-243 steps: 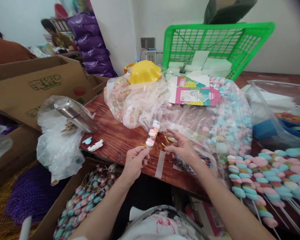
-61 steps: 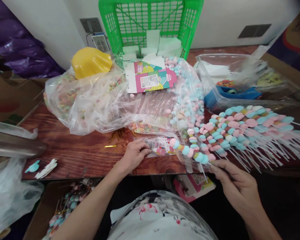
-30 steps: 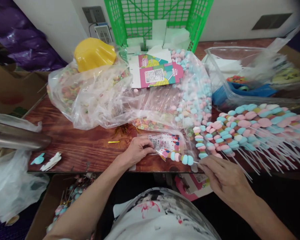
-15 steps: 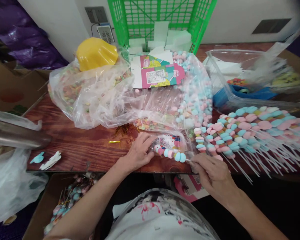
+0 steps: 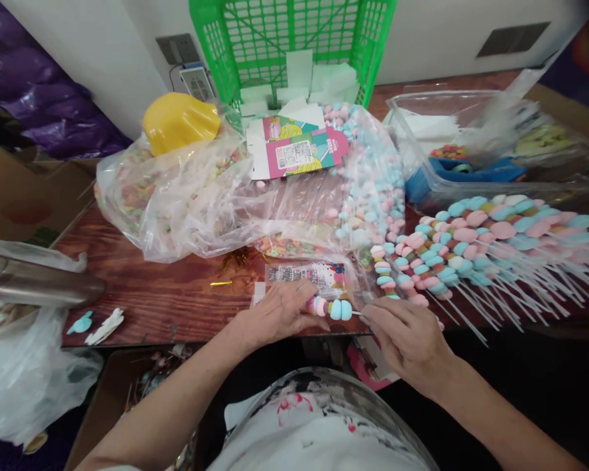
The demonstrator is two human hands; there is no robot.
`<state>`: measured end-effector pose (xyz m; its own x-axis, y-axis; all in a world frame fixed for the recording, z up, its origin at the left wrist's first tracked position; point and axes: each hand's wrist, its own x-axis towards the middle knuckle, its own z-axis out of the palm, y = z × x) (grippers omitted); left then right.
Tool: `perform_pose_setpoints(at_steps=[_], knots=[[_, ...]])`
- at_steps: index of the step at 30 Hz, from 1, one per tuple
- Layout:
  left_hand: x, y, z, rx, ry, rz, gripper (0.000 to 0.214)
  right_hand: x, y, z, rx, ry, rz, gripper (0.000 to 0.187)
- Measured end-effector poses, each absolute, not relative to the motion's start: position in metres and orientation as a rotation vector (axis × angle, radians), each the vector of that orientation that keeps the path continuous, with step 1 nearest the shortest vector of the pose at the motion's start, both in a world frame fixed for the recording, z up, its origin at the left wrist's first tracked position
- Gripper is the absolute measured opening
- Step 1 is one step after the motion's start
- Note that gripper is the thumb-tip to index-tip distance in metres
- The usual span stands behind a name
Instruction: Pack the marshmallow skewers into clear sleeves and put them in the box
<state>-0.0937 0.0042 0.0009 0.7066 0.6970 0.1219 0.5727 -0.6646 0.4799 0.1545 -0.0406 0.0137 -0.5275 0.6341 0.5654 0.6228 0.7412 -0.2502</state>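
Note:
Between my hands, level above the table edge, lies a marshmallow skewer (image 5: 341, 309) of pink, blue and greenish pieces on a white stick. My right hand (image 5: 410, 337) pinches the stick at its bare end. Curled over the skewer's other end is my left hand (image 5: 279, 311), its thumb below and its fingers on top, hiding the tip. A printed clear wrapper (image 5: 331, 278) lies flat just behind the skewer, partly under my left fingers. To the right, finished-looking skewers (image 5: 476, 242) are heaped with their sticks pointing toward me.
Behind are bags of ring candies (image 5: 177, 203) and marshmallows (image 5: 373, 176), a printed carton (image 5: 297, 150), a yellow bowl-shaped thing (image 5: 181, 121) and a green crate (image 5: 294, 33). A clear bin (image 5: 446, 190) stands right. At left are a steel cylinder (image 5: 39, 281) and clay-like scraps (image 5: 105, 327).
My left hand has moved from beside the wrapper onto the skewer's left end, covering more of it. My right hand still holds the stick. The whole view has shifted slightly.

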Motion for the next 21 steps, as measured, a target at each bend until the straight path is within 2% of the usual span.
perform_pose_setpoints(at_steps=[4, 10, 14, 19, 21], knots=[[-0.083, 0.000, 0.004, 2.382, 1.049, 0.353, 0.046, 0.156, -0.044, 0.028, -0.845, -2.383, -0.007, 0.027], [-0.064, -0.007, 0.016, 2.165, 0.939, 0.384, 0.039, 0.159, -0.042, 0.041, -0.819, -2.503, -0.166, 0.020], [-0.051, -0.011, 0.019, 2.058, 0.845, 0.413, 0.038, 0.155, -0.038, 0.036, -0.815, -2.577, -0.102, 0.021], [-0.039, -0.013, 0.020, 2.015, 0.873, 0.407, 0.031, 0.140, -0.035, 0.028, -0.803, -2.658, 0.002, 0.008], [-0.040, -0.014, 0.024, 1.946, 0.856, 0.450, 0.041, 0.139, -0.032, 0.029, -0.799, -2.697, 0.057, 0.005]])
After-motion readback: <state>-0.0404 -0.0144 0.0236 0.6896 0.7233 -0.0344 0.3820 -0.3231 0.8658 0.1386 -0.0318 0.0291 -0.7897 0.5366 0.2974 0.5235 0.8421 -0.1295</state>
